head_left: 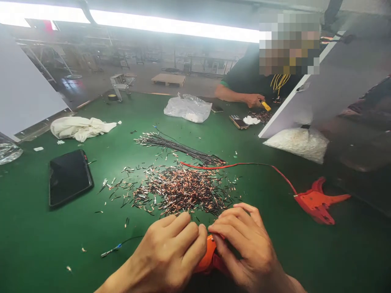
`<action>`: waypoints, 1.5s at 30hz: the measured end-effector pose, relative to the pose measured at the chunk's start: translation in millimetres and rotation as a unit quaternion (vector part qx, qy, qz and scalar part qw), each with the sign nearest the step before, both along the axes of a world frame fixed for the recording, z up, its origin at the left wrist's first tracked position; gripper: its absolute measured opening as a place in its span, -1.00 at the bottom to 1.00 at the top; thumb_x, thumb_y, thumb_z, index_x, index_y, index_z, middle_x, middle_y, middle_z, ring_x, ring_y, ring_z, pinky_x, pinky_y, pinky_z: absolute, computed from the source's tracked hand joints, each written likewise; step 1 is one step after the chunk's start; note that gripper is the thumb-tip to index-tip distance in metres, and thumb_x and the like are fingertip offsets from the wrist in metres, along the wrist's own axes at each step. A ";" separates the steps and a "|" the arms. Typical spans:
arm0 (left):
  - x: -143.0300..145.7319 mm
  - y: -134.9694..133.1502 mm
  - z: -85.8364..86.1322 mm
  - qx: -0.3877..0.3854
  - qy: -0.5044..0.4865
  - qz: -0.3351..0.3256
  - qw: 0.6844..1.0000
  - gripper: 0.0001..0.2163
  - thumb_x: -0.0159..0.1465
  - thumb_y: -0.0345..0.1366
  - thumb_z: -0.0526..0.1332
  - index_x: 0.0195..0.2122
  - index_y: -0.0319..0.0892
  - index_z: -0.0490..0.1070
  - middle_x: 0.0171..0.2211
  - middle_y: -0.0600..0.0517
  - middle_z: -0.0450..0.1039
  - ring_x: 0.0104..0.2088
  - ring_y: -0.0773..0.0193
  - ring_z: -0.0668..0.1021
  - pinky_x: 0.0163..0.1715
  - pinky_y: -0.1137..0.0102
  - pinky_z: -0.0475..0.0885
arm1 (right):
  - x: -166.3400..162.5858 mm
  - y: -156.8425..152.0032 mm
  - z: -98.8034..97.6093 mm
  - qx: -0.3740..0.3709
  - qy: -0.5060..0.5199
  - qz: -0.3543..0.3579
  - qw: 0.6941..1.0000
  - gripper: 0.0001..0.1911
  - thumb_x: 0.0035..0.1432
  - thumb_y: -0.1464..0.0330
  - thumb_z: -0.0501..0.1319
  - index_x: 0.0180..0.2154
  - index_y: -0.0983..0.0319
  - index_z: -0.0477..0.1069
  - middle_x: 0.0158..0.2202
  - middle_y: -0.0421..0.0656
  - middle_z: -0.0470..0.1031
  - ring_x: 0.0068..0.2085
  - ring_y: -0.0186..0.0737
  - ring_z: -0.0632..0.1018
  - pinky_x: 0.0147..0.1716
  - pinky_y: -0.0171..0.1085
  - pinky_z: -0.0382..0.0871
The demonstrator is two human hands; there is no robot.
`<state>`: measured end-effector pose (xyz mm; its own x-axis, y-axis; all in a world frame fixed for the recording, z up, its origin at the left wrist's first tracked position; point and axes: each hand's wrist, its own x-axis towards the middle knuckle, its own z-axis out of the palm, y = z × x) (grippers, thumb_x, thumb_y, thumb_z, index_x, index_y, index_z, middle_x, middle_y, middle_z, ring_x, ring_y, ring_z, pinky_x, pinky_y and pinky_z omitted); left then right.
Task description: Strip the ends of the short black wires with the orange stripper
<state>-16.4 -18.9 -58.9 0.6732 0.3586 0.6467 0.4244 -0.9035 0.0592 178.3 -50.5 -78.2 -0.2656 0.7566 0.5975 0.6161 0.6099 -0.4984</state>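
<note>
At bottom center, my left hand (169,254) and right hand (247,244) both have fingers clamped together on one orange tool (209,256), just below one pile of stripped wire ends (183,189); a second orange tool (317,201) lies right.

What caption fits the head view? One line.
Both hands, left and right, grip an orange tool beside wire offcuts.

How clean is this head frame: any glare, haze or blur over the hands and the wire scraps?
Head view: ceiling strip light blows out, hazing the upper frame; green table bows from lens distortion; wire scraps slightly soft; left hand and right hand evenly lit.
</note>
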 end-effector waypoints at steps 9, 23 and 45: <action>1.7 -7.8 -6.4 -0.053 0.056 0.001 0.997 -0.72 0.47 -0.40 -0.06 -0.24 -0.32 0.43 -0.61 0.11 0.37 -0.66 0.31 0.40 -0.76 0.38 0.23 | 6.0 2.8 -3.5 0.015 -0.018 -0.016 1.000 -0.79 0.14 0.63 0.10 -0.36 0.26 0.42 -0.50 -0.22 0.53 -0.40 -0.24 0.50 -0.06 -0.06 0.17; 5.3 -20.7 -9.7 0.036 0.061 0.011 0.997 -0.68 0.33 -0.69 -0.04 -0.34 -0.34 0.48 -0.68 0.17 0.36 -0.75 0.41 0.39 -0.77 0.46 0.27 | 13.6 1.1 -4.9 0.022 -0.077 -0.011 0.997 -0.79 -0.01 0.60 0.11 -0.38 0.18 0.25 -0.52 -0.32 0.43 -0.52 -0.33 0.48 -0.07 -0.01 0.25; 6.1 -21.0 1.5 0.090 0.102 0.048 0.990 -0.66 0.28 -0.73 -0.03 -0.39 -0.30 0.46 -0.71 0.20 0.34 -0.78 0.45 0.36 -0.80 0.44 0.20 | 17.1 13.0 3.6 0.017 -0.027 -0.138 0.990 -0.84 0.08 0.51 0.10 -0.49 0.18 0.35 -0.62 -0.27 0.39 -0.63 -0.32 0.42 -0.60 -0.32 0.32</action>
<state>-10.3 -39.9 -57.4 0.7645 0.3192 0.5600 0.4960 -0.8462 -0.1948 195.4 -37.4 -74.6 -0.0837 0.7846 0.6143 0.7875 0.4298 -0.4417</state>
